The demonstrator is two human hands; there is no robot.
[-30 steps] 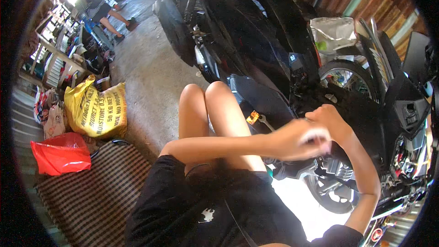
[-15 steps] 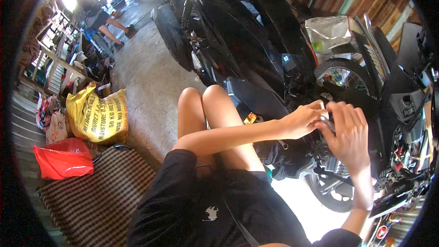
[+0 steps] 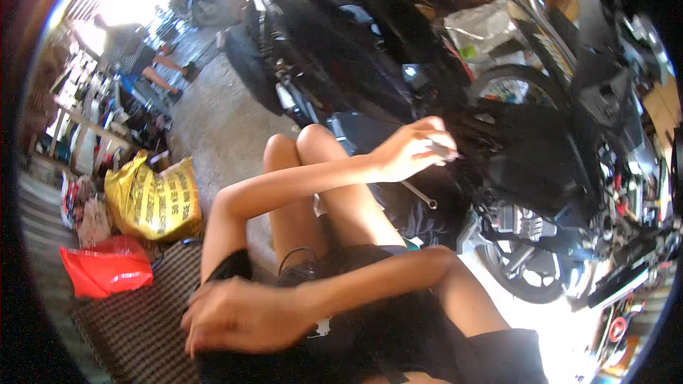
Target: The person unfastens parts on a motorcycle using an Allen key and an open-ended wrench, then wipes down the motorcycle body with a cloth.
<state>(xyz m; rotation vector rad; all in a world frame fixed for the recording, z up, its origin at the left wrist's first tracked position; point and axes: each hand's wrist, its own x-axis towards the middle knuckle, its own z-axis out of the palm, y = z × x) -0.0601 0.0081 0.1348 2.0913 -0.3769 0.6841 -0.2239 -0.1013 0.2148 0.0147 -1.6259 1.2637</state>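
Beside the motorcycle, my left hand [image 3: 415, 151] is closed in a pinch on a small grey piece [image 3: 442, 150], whose kind I cannot make out. Just below that hand, a spanner [image 3: 420, 195] shows its ring end against dark material by my knee. My right arm crosses my body, and my right hand [image 3: 249, 315] is close to my left sleeve. Motion smears its fingers, so whether they hold anything is unclear. The black motorcycle [image 3: 523, 160] stands in front of me to the right, its engine and wheel exposed.
Another black motorcycle [image 3: 356, 43] stands ahead. At left are a yellow sack [image 3: 153, 199], a red plastic bag [image 3: 107, 268] and a checked mat [image 3: 131, 327]. A person [image 3: 131, 50] is at the far left, near a cluttered rack. Concrete floor [image 3: 217, 107] lies between.
My hands were together over the motorcycle and have come apart. My right hand has swung left across my body. My left hand has moved left and up, and the view has shifted.
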